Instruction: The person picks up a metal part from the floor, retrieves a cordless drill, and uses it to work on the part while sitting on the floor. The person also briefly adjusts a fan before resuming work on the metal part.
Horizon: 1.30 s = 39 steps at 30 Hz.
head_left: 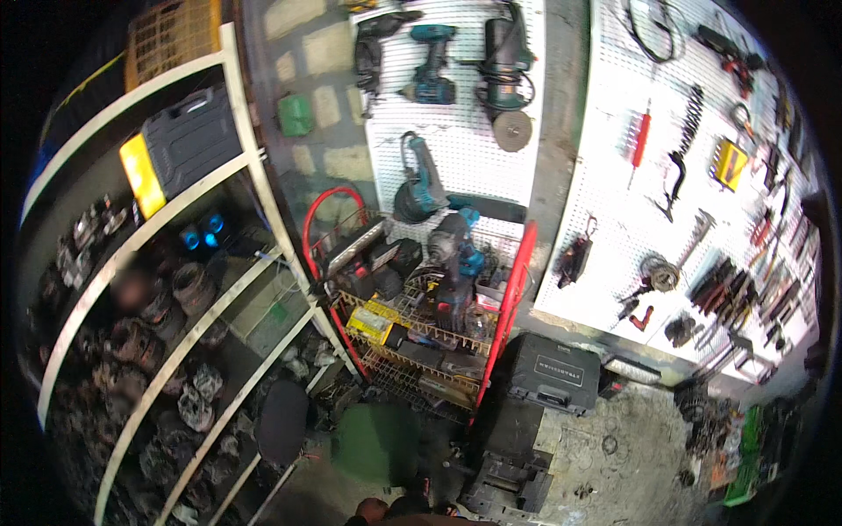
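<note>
Lettering in one place

A single line of pale capitals, set within a thin rectangular outline, is borne by the lid of the black case (542, 373), above and to the right of what seems a hand (373, 509). Elsewhere, no marks can be made out clearly.

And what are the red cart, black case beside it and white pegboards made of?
Red cart: probably painted metal; shiny tubes, wire baskets. Black case: likely dull, hard plastic; its lid looks moulded. White pegboards: smooth with hole rows; maybe painted metal or hardboard, glare hides which.
</note>
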Tool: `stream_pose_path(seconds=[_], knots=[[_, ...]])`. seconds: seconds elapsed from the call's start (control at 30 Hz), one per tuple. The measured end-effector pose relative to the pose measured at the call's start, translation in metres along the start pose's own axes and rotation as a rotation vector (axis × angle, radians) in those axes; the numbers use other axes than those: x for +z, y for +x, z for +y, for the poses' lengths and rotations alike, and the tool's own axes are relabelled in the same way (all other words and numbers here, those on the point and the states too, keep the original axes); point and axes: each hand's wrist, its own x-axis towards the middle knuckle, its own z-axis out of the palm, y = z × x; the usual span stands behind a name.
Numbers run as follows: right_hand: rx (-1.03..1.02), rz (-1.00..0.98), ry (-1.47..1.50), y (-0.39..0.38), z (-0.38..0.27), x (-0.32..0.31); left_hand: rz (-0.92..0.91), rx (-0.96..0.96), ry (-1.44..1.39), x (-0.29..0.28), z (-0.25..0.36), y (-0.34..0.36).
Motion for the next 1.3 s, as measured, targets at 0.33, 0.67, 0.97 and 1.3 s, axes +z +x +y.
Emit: stream_pose_path(seconds=[0.33, 0.67, 0.97, 1.3], knots=[[0.098, 0.232, -0.135, -0.012, 0.022, 0.027, 0.200, -0.185, -0.761, -0.020, 0.009, -0.055], [0.045, 0.306, -0.098, 0.014, 0.011, 0.054, 0.130, -0.525, -1.174, -0.085, 0.003, 0.025], [0.186, 0.507, -0.031, 0.057, -0.096, 0.101, -0.050, -0.390, -1.193, -0.193, -0.025, 0.165], [0.288, 0.551, 0.146, 0.057, -0.056, 0.136, -0.407, -0.390, -0.508, -0.257, 0.038, 0.254]])
